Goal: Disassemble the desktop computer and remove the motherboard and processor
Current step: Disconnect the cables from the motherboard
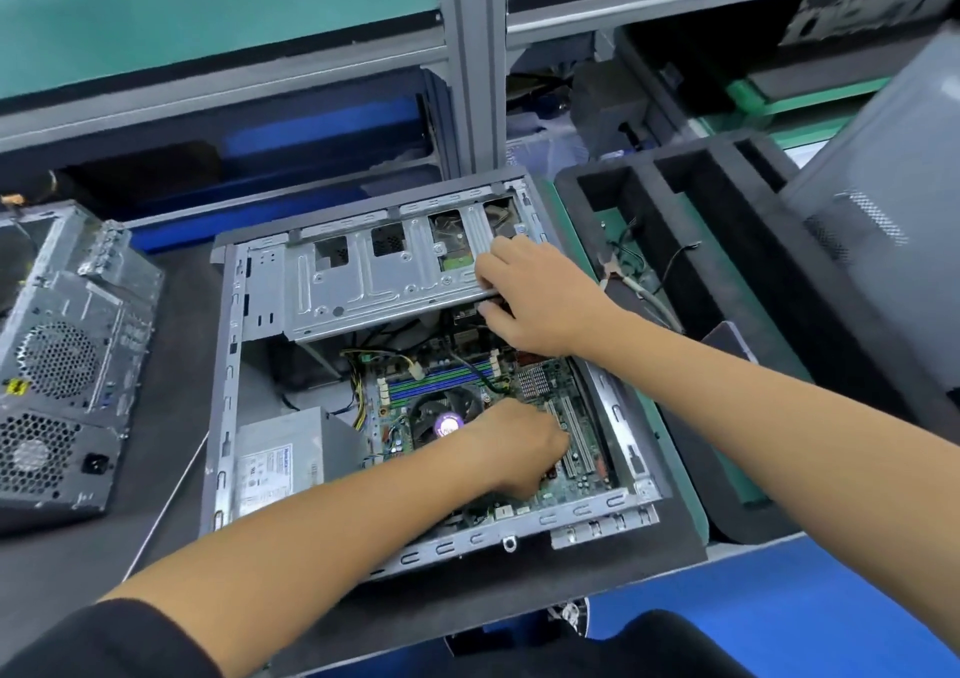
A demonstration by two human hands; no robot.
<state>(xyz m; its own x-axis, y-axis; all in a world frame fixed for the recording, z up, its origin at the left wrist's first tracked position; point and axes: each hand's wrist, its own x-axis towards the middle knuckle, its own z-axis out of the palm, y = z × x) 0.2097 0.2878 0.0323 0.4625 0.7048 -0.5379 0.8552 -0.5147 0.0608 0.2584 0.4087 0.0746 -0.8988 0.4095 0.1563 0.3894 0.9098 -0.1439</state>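
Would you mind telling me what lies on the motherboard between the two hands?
In the head view, between the left hand and the right hand lie the blue and green memory slots, a finned heatsink and loose cables.

Bright even light, blurred wide-angle edges.

The computer case [228, 407] is bare sheet metal, dull grey with a faint sheen, and its drive cage [374, 282] is the same stamped, perforated metal. The motherboard [566, 485] is glossy green board. The power supply [291, 449] is matt grey metal with a paper label. The desk [62, 563] has a matt dark mat. The tray [727, 241] at the right looks like matt black foam.
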